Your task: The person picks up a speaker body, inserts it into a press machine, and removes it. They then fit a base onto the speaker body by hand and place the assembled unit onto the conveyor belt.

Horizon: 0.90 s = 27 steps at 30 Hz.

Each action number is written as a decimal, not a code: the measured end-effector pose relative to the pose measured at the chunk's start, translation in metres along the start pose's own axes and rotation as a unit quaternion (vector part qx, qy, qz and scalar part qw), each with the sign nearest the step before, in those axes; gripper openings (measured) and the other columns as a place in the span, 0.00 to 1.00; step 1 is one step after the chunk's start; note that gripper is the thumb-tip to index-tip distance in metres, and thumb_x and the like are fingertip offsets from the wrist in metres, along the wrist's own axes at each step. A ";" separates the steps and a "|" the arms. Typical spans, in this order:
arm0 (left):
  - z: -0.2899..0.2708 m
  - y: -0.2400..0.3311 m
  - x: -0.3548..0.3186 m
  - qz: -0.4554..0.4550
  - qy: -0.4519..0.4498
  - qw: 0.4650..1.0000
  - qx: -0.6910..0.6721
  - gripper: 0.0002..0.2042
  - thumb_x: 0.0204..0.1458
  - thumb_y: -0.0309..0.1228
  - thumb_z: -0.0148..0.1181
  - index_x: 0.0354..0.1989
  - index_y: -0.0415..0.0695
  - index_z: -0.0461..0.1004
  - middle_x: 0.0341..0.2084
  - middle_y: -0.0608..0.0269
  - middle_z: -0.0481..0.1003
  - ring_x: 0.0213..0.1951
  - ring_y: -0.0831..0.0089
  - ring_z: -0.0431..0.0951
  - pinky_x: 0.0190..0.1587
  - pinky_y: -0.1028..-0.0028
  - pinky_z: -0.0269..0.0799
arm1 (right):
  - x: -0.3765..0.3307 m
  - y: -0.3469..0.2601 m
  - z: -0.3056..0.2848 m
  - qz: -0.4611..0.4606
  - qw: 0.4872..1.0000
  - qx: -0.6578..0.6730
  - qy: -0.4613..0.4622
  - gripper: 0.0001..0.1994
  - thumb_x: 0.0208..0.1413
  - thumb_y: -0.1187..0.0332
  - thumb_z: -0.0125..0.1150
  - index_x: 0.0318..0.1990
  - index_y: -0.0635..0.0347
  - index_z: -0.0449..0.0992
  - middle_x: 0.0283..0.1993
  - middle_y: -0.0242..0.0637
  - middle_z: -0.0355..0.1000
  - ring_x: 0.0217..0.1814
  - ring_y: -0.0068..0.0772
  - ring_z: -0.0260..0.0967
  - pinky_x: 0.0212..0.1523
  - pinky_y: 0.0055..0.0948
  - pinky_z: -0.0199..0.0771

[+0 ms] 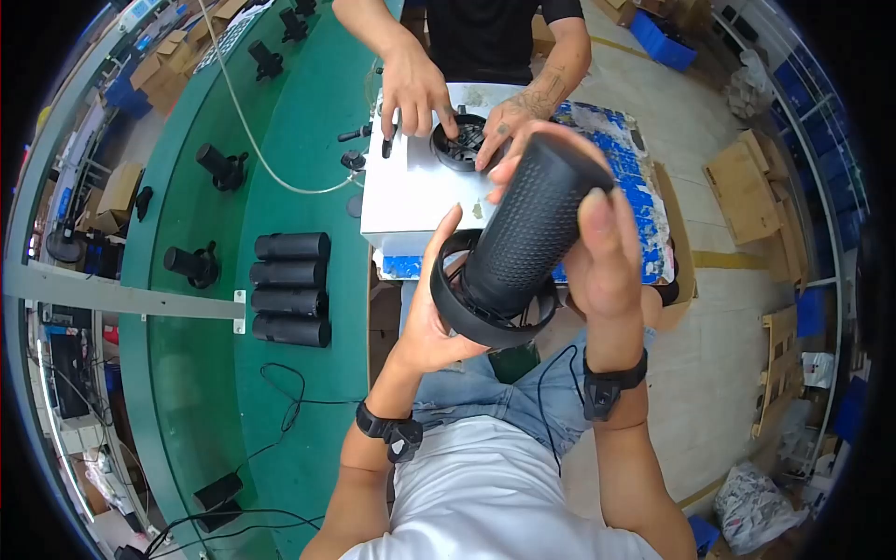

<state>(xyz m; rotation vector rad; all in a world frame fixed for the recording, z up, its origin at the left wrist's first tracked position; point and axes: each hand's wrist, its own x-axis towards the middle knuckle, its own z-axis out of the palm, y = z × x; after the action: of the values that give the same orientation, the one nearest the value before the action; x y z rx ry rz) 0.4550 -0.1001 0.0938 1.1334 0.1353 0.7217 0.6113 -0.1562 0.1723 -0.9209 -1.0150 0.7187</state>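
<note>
In front of my chest I hold a black textured cylinder (534, 224), tilted with its top leaning right and away. Its lower end sits inside a black ring-shaped base (471, 322). My left hand (431, 322) is wrapped round the outside of the ring, thumb up. My right hand (607, 252) grips the upper part of the cylinder, its thumb at the top edge. Across the white box, a co-worker's hands (415, 89) press on a round black part with spokes (462, 140), partly hidden by my right fingers.
A green workbench (308, 383) runs along my left, with several black cylinders (291, 289) lying in a stack of rows. Further parts with bases (191, 266) stand along its edge. A white box (401, 210) rests on a blue, worn surface (607, 140). Cables (297, 401) trail over the bench.
</note>
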 end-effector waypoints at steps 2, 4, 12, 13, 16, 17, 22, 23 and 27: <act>0.005 -0.004 0.001 0.020 0.015 1.000 0.010 0.59 0.34 0.34 0.75 0.69 0.36 0.32 0.59 0.44 0.58 0.58 0.60 0.66 0.60 0.65 0.62 | -0.003 -0.005 0.001 -0.023 0.999 -0.006 0.021 0.41 0.54 0.40 0.52 0.61 0.70 0.56 0.46 0.50 0.71 0.47 0.37 0.71 0.49 0.31 0.72; 0.008 -0.005 0.001 0.042 0.026 0.999 0.017 0.59 0.35 0.35 0.74 0.68 0.35 0.32 0.59 0.44 0.58 0.58 0.59 0.66 0.59 0.65 0.62 | -0.007 -0.009 -0.001 -0.054 0.997 -0.038 0.027 0.42 0.54 0.38 0.51 0.61 0.71 0.56 0.46 0.50 0.71 0.47 0.37 0.71 0.48 0.31 0.72; 0.029 0.010 -0.009 -0.055 0.149 0.986 -0.051 0.55 0.36 0.34 0.74 0.68 0.34 0.37 0.57 0.48 0.62 0.57 0.64 0.68 0.59 0.65 0.64 | -0.023 -0.012 0.017 -0.077 0.987 -0.051 0.135 0.50 0.41 0.33 0.62 0.59 0.72 0.57 0.43 0.47 0.72 0.46 0.34 0.72 0.49 0.30 0.73; 0.025 0.006 -0.008 0.003 0.094 0.995 -0.026 0.54 0.37 0.34 0.73 0.67 0.34 0.38 0.57 0.49 0.62 0.57 0.64 0.68 0.59 0.65 0.64 | -0.024 -0.017 0.018 -0.070 0.989 -0.036 0.127 0.51 0.41 0.34 0.63 0.59 0.72 0.57 0.43 0.47 0.72 0.46 0.34 0.72 0.49 0.30 0.74; 0.018 0.001 -0.013 0.026 0.041 0.999 0.001 0.49 0.39 0.35 0.70 0.66 0.33 0.44 0.57 0.51 0.63 0.56 0.64 0.69 0.60 0.66 0.63 | -0.024 -0.016 0.013 -0.071 0.989 -0.065 0.111 0.50 0.42 0.37 0.65 0.60 0.72 0.55 0.45 0.47 0.71 0.46 0.34 0.72 0.49 0.31 0.74; 0.016 -0.001 -0.017 -0.009 0.069 0.994 -0.081 0.47 0.40 0.36 0.69 0.66 0.34 0.45 0.57 0.51 0.63 0.56 0.64 0.69 0.59 0.66 0.65 | -0.022 -0.016 0.010 -0.073 0.992 -0.064 0.079 0.48 0.44 0.43 0.67 0.62 0.71 0.54 0.47 0.48 0.70 0.49 0.36 0.71 0.50 0.32 0.74; 0.001 -0.014 -0.026 -0.053 0.088 0.973 -0.206 0.42 0.44 0.40 0.62 0.66 0.37 0.48 0.59 0.50 0.61 0.56 0.62 0.70 0.51 0.65 0.75 | -0.017 -0.016 0.007 -0.074 0.995 -0.063 0.033 0.43 0.47 0.52 0.65 0.64 0.71 0.52 0.51 0.50 0.68 0.53 0.37 0.69 0.53 0.33 0.72; -0.001 -0.019 -0.027 -0.059 0.092 0.966 -0.234 0.40 0.46 0.41 0.61 0.66 0.38 0.49 0.61 0.48 0.59 0.56 0.61 0.69 0.53 0.64 0.73 | -0.017 -0.017 0.008 -0.068 0.995 -0.067 0.039 0.43 0.47 0.51 0.65 0.64 0.71 0.52 0.51 0.51 0.69 0.53 0.37 0.69 0.53 0.33 0.71; -0.005 -0.024 -0.028 -0.086 0.093 0.952 -0.277 0.36 0.52 0.46 0.55 0.66 0.39 0.52 0.60 0.47 0.61 0.57 0.59 0.69 0.56 0.61 0.69 | -0.015 -0.013 0.012 -0.070 0.995 -0.054 0.050 0.45 0.46 0.49 0.65 0.64 0.70 0.52 0.50 0.51 0.69 0.52 0.36 0.69 0.52 0.31 0.71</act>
<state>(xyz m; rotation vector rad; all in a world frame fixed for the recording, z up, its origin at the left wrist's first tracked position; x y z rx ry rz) 0.4422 -0.1177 0.0641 0.5086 0.1736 0.6541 0.5961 -0.1712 0.1806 -0.9586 -1.0265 0.5004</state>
